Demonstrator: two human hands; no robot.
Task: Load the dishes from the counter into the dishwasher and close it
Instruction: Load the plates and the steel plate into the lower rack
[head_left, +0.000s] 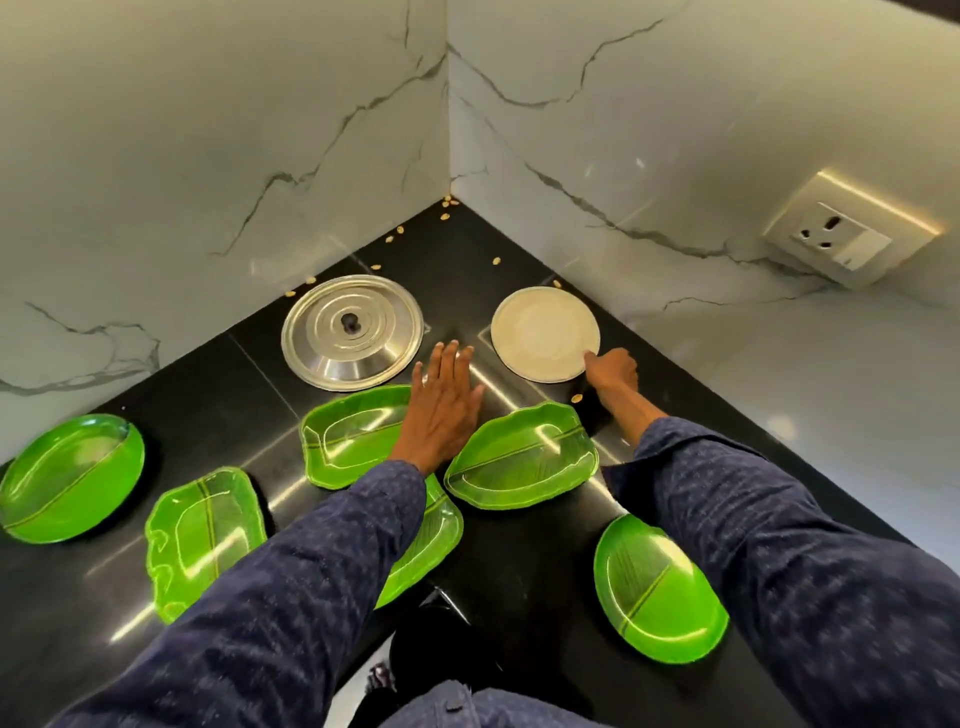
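Several green leaf-shaped plates lie on the black counter (519, 561): one at far left (70, 478), one left of centre (202, 540), one under my left forearm (353, 436), one in the middle (522, 457), one at near right (657, 587). A steel lid (353, 332) with a black knob and a round white plate (545, 332) sit near the corner. My left hand (441, 405) hovers open, fingers spread, between lid and white plate. My right hand (613, 371) touches the white plate's near right rim with curled fingers; whether it grips the plate is unclear.
Marble walls meet in a corner behind the dishes. Small yellow crumbs (447, 208) are scattered along the corner, and one (576, 398) lies by my right hand. A wall socket (841, 234) is on the right wall. The counter's inner edge drops away near my body.
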